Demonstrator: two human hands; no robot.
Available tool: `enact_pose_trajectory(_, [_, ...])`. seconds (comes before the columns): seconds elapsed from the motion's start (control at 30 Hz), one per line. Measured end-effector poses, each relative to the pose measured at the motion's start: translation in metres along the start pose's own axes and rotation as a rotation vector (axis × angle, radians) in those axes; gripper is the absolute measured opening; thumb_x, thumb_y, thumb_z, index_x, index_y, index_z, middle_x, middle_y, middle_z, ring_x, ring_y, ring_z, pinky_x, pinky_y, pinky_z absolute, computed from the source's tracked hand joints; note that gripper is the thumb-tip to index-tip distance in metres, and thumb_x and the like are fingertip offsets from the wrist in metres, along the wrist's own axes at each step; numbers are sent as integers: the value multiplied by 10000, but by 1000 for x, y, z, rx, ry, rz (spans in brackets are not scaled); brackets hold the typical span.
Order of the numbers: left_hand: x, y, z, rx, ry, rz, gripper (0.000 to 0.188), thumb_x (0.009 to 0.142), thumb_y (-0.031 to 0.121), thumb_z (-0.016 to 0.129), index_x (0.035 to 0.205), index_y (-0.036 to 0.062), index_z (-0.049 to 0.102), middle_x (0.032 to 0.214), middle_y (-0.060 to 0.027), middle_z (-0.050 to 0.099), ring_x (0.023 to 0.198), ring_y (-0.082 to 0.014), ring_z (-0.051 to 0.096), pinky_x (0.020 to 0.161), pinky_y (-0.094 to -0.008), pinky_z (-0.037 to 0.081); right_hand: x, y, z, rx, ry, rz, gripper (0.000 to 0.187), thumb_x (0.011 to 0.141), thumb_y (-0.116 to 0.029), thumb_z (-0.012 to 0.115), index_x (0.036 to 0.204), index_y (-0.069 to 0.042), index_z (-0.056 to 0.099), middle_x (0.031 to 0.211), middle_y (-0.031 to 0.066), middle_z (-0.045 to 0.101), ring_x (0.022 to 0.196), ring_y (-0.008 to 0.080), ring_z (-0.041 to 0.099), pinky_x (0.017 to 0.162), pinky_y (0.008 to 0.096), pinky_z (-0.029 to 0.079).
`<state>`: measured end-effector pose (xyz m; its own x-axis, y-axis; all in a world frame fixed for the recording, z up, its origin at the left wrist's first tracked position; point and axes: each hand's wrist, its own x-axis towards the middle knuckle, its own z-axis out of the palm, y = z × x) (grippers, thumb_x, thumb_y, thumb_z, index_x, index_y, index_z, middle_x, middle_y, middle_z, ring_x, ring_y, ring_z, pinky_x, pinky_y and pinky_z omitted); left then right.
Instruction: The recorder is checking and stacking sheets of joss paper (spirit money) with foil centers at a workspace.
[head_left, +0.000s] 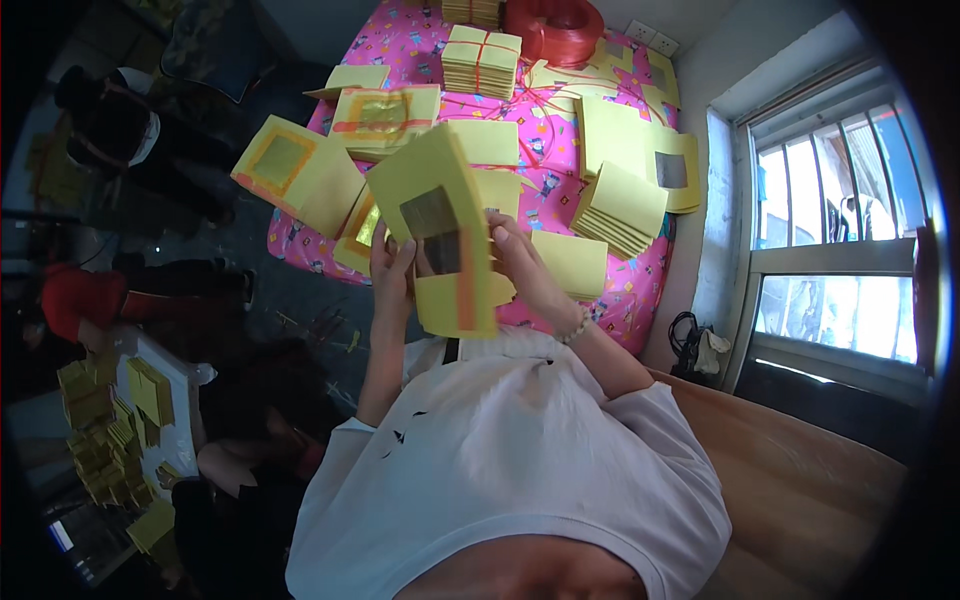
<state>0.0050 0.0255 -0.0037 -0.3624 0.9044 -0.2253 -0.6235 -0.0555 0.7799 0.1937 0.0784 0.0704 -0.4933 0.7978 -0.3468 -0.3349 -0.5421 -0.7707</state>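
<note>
A thick stack of yellow paper sheets [435, 180], with a dark foil-like square on its face, is held up and tilted in front of my chest. It looks like joss paper. My left hand [393, 270] grips its left edge, thumb on the front. On the right edge, my right hand [522, 265] is closed around the sheets; its fingertips are partly hidden. Behind the stack, another sheet with an orange-framed gold square [285, 165] and a loose pile [385, 115] lie on the table.
A pink patterned cloth [640, 300] covers the table. Tied bundles [480, 65], a fanned pile [625, 210] and a red roll of strapping [555, 30] rest on it. A barred window [840, 220] is at right. People work at left by a white table [185, 400].
</note>
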Motion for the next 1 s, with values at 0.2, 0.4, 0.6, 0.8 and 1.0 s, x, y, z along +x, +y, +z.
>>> enact_pose_trajectory(0.2, [14,11,13,424,-90,504,497,901,-15,556,1347,21,341,1204,-87,544,1073,-147,527,945,-276,403,33,5,-32,-370,-143,-318,205,933,-50,561,1134,-14,544,1016,-3,583,954,50,517,839,237,438])
enact_pose_trajectory(0.4, [23,0,-7,600,-146,483,365,912,12,555,1260,16,446,1146,-82,553,1063,-134,529,925,-274,418,60,36,-54,-492,-71,-399,125,914,13,547,1033,-8,582,940,0,597,901,83,555,823,248,453])
enact_pose_trajectory(0.6, [16,-12,-9,499,-101,438,352,885,8,604,1219,25,496,1088,-53,574,1013,-127,549,901,-270,438,60,49,-52,-398,-71,-417,106,908,-30,589,1012,-23,567,932,8,568,881,92,543,833,259,436])
enact_pose_trajectory(0.8, [17,-18,-14,573,-56,465,373,843,30,676,1184,22,522,1067,-64,575,1018,-140,552,909,-278,437,55,53,-49,-375,-62,-404,155,916,-120,598,1039,-35,555,977,33,580,921,102,542,804,258,465])
enact_pose_trajectory(1.0, [20,-26,-24,506,-47,444,335,851,43,674,1158,15,542,1111,-68,585,1038,-142,546,920,-292,433,58,55,-48,-371,-58,-371,266,941,-184,581,1145,-22,528,1041,52,588,953,119,546,813,269,485])
